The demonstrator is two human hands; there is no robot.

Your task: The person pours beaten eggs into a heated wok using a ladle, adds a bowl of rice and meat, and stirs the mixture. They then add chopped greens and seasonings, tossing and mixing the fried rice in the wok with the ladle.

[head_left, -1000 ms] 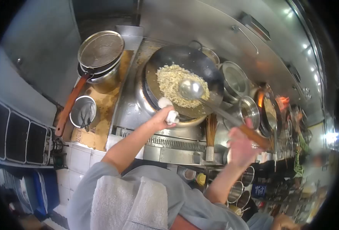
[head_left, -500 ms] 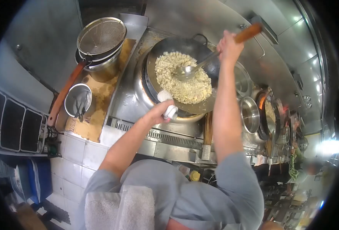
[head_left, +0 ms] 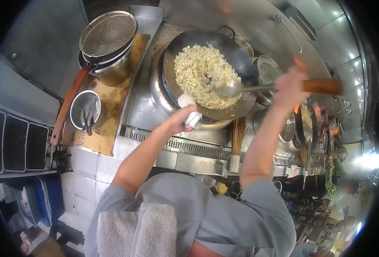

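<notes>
Fried rice (head_left: 202,70) lies in a large dark wok (head_left: 236,55) on the stove. My left hand (head_left: 184,119) is closed round a white cloth (head_left: 192,120) at the wok's near rim. Blurred by motion, my right hand (head_left: 290,85) grips the long handle of a metal ladle (head_left: 229,88), whose wooden end sticks out to the right. The ladle's bowl is over the right part of the rice.
On the left, a strainer (head_left: 108,34) with a wooden handle rests on a metal pot (head_left: 116,73). Tongs stand in a small steel pot (head_left: 74,110). A bamboo brush (head_left: 238,137) is at the stove's front edge. More pans and flames show at right.
My right hand and the ladle have swung right, then up, then down and right again. The ladle bowl has shifted over the rice. My left hand still holds the cloth at the rim.
</notes>
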